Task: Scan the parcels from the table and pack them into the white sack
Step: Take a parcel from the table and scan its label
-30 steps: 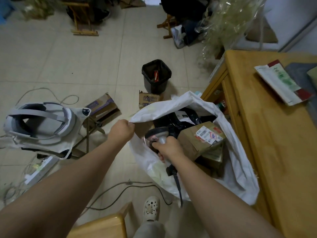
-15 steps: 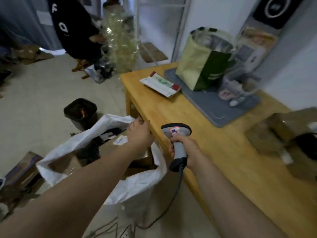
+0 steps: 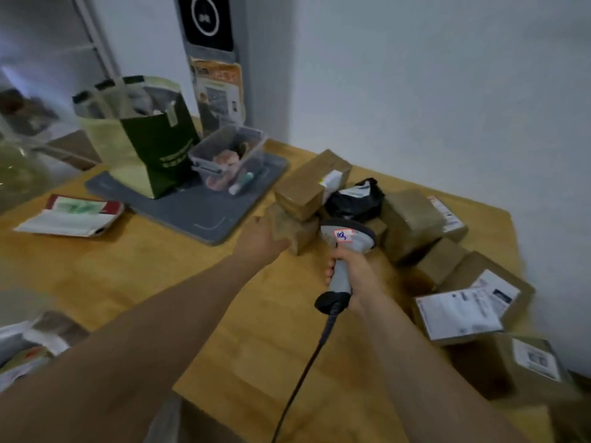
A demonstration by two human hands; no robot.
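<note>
Our right hand grips the scanner. Our left hand is at the low box by the tabletop's back edge; its grip we cannot tell. Pulling may tip the top box.

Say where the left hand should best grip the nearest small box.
Pinch the small box across its side faces, coming from the near left, where the left hand is; a longer box lies on top, probably blocking a top grasp.

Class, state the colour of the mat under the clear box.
Dark grey mat, best seen in the head view.
</note>
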